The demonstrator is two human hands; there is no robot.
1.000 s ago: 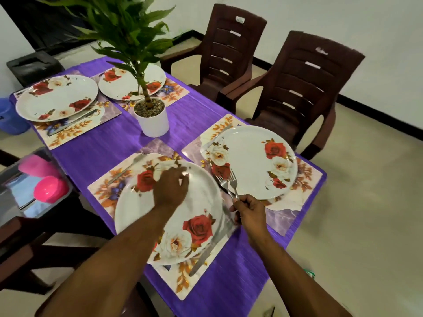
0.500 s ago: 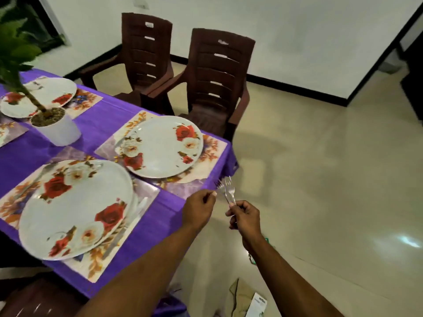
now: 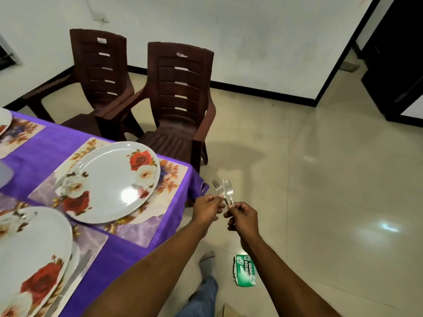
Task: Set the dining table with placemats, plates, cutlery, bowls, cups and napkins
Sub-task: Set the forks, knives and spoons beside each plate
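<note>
- Your right hand (image 3: 243,217) is curled round the handles of a small bunch of forks (image 3: 228,191), tines pointing up, held out past the table corner over the floor.
- Your left hand (image 3: 207,210) is right beside it, fingertips pinching one fork (image 3: 218,188) of that bunch that leans off to the left. Can't really tell how many forks are in there, looks like two or three.
- Just left of your hands is the corner of the table, covered by a purple tablecloth (image 3: 128,251).
- Nearest that corner sits a floral plate (image 3: 109,181) on a floral placemat (image 3: 146,229), no cutlery showing next to it.
- Closer to you, bottom left, there's a second plate (image 3: 29,255) on its own placemat (image 3: 91,239), with a knife (image 3: 75,274) lying along its right side.
- A third placemat (image 3: 20,131) with a sliver of plate is at the far left edge.
- Two brown plastic chairs (image 3: 180,106) stand side by side behind the table.
- On the tiled floor near your foot (image 3: 207,261) lies a torn green packet (image 3: 245,269).
</note>
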